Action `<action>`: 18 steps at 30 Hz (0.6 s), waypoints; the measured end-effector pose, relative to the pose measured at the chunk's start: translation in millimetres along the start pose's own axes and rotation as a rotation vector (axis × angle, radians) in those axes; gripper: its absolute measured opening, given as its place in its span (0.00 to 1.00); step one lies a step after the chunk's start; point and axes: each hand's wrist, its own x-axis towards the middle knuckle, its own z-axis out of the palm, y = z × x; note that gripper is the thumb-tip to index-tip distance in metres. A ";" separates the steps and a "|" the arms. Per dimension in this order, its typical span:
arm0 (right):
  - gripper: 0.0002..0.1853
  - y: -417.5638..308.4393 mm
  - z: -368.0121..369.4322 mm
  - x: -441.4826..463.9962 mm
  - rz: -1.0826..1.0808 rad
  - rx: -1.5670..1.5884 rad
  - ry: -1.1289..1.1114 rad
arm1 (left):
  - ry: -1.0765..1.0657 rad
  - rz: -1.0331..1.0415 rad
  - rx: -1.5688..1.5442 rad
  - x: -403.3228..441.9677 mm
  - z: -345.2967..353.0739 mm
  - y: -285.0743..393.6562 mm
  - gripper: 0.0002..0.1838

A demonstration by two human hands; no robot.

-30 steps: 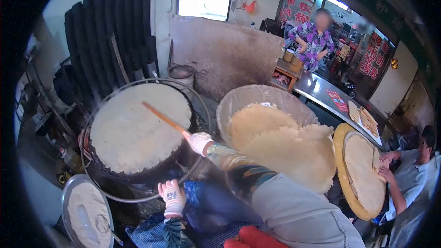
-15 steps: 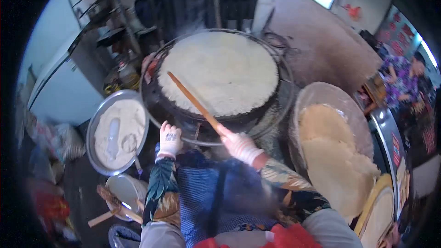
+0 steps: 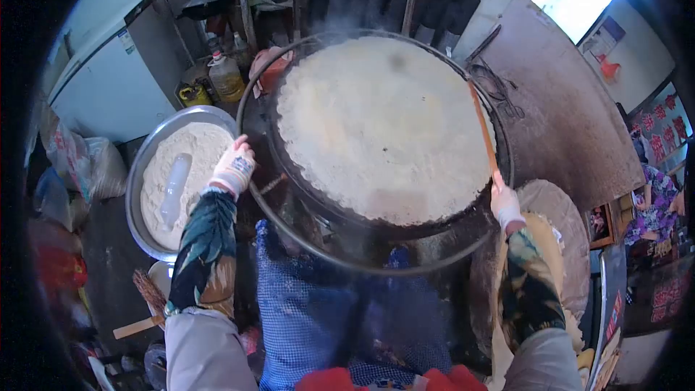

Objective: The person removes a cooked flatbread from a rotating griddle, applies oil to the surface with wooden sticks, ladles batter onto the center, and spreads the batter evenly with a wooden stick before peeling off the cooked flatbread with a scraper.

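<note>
A pale, floury pancake (image 3: 384, 123) spreads nearly to the rim of a round black pan (image 3: 347, 219), steam rising at 12 o'clock and a metal ring (image 3: 369, 269) circling the pan. At the pan's 4 o'clock, the right hand (image 3: 505, 203), in a pale glove, has its fingers closed on the end of a wooden stick (image 3: 483, 130), which runs along the pancake's edge up to 2 o'clock. The gloved left hand (image 3: 234, 166), between 8 and 9 o'clock, has its fingers bent at the ring; whether they grip it cannot be told. Just beside that hand, a metal bowl (image 3: 136, 174) holds off-white powder (image 3: 154, 181) with a clear bottle (image 3: 176, 185) lying in it. A brush (image 3: 149, 292) sits by a pale bucket (image 3: 159, 274) at 8 o'clock. Between 9 and 10, a jug (image 3: 226, 81) contains yellow liquid. Between 4 and 5, a lined basket (image 3: 554, 199) holds tan sheets (image 3: 541, 237). A person (image 3: 651, 206) in a purple patterned top is at far right.
</note>
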 end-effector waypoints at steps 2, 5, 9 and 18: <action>0.21 1.4 5.0 16.6 0.006 0.014 0.071 | 0.038 -0.005 0.097 8.8 9.0 -3.6 0.12; 0.18 38.1 69.8 29.1 0.383 0.780 -0.025 | 0.089 -0.014 0.017 7.7 -2.2 3.0 0.11; 0.24 7.2 34.5 -106.5 -0.151 0.304 0.061 | 0.146 -0.237 0.003 -4.8 2.0 39.0 0.14; 0.30 -228.4 -81.3 -311.5 -0.154 1.066 -0.881 | 0.369 -0.251 -1.497 -121.3 -218.5 223.8 0.14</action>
